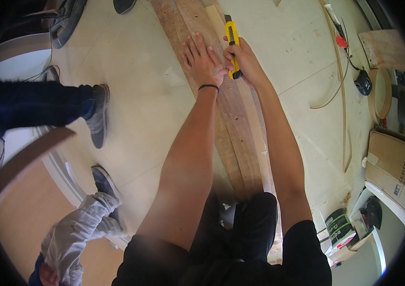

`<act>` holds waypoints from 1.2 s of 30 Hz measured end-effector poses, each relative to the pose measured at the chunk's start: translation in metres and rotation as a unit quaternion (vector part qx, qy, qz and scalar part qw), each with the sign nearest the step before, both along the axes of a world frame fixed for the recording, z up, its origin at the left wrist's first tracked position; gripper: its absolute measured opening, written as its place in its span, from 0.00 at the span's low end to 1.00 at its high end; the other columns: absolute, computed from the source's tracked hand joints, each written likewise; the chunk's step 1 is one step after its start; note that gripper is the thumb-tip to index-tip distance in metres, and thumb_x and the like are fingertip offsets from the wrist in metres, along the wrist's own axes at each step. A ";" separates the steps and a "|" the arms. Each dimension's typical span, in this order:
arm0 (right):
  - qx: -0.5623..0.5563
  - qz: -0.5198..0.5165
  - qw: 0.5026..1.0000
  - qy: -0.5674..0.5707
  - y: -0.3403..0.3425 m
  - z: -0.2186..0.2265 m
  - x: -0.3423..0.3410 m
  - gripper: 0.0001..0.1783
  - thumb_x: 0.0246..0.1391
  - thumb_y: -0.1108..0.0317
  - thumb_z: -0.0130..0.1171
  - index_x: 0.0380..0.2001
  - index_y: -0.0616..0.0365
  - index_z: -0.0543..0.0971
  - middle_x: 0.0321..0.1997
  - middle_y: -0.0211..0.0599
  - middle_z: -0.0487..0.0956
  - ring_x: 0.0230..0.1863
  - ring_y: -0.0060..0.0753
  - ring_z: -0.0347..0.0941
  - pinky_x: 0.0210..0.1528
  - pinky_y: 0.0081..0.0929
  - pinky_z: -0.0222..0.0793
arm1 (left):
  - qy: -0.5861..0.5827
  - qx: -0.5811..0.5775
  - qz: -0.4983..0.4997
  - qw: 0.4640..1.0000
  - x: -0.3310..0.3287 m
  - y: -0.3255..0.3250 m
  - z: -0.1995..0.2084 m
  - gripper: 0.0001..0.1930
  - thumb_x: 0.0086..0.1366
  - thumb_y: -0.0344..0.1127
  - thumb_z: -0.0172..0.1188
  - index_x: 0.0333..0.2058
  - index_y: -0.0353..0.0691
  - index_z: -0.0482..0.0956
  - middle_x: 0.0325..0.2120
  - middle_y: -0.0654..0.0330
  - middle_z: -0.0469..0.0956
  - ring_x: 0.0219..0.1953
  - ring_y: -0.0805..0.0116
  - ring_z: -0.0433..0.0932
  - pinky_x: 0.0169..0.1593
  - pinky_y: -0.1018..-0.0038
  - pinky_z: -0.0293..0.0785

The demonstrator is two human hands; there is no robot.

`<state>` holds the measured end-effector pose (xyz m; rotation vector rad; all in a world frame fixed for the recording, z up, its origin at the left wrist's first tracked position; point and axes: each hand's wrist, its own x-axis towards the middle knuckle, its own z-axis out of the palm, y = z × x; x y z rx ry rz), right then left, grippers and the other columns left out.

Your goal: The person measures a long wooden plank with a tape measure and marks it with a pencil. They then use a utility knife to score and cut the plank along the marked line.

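Far left of frame: a leg in dark blue trousers (31, 102) with a grey shoe (99, 114), planted on the floor; a co-worker, standing apart from the cutting.

Lower left: a second person's leg in pale grey trousers (76, 229) with a dark shoe (105, 183), beside a curved brown panel edge (26, 157).

Upper centre: left hand (204, 59), fingers spread flat, palm pressed on the long wooden strip (233, 119); it grips nothing, and seems placed to pin the wood so it cannot slide. A dark band sits at the wrist.

Just right of it, touching: right hand (244, 59), closed tight around a yellow utility knife (233, 45), blade end pointing toward the top of the frame along the strip's right edge. The hands meet at the thumbs, probably to steady the cut.

Centre: the strip runs from the top edge down to the person's black-clad knees (255, 224), with a paler, narrower strip (259, 138) lying along its right side.

Surface: pale sheet flooring (140, 86) with seams and scattered chips.

Right: a thin bent wood strip (343, 109), a small black device (364, 83) on a cable, a red-tipped tool (339, 35) and cardboard boxes (393, 167); lower right, a dark round tub (339, 223).
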<state>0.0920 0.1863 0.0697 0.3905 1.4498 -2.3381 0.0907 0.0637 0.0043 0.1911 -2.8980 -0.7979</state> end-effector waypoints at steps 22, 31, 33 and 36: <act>0.049 -0.127 0.984 -0.117 -0.001 0.108 0.349 0.23 0.65 0.73 0.46 0.62 0.59 0.59 0.35 0.36 0.71 0.25 0.30 0.74 0.29 0.30 0.78 | -0.206 -0.082 -0.091 0.971 -0.014 -0.015 0.038 0.31 0.75 0.46 0.37 0.72 0.43 0.45 0.72 0.48 0.46 0.74 0.49 0.43 0.73 0.54 0.40; 0.099 -0.071 0.991 -0.062 0.037 0.174 0.455 0.20 0.69 0.66 0.45 0.61 0.59 0.62 0.32 0.34 0.72 0.16 0.22 0.68 0.21 0.24 0.74 | -0.082 0.083 -0.082 0.990 0.177 -0.063 0.141 0.36 0.72 0.39 0.48 0.69 0.31 0.42 0.67 0.35 0.45 0.70 0.40 0.51 0.70 0.59 0.55; 0.094 -0.071 0.991 -0.057 0.039 0.186 0.462 0.20 0.70 0.64 0.45 0.60 0.59 0.63 0.31 0.33 0.72 0.15 0.20 0.67 0.19 0.22 0.74 | -0.063 0.170 -0.100 0.978 0.255 -0.065 0.148 0.34 0.71 0.39 0.48 0.68 0.30 0.45 0.65 0.35 0.51 0.68 0.42 0.55 0.69 0.59 0.58; 0.069 -0.127 0.986 -0.087 0.027 0.212 0.464 0.19 0.70 0.60 0.46 0.57 0.58 0.66 0.27 0.31 0.71 0.12 0.17 0.64 0.15 0.20 0.69 | -0.142 0.180 -0.134 0.964 0.369 -0.069 0.162 0.31 0.71 0.39 0.50 0.66 0.29 0.52 0.60 0.37 0.60 0.63 0.44 0.61 0.66 0.62 0.59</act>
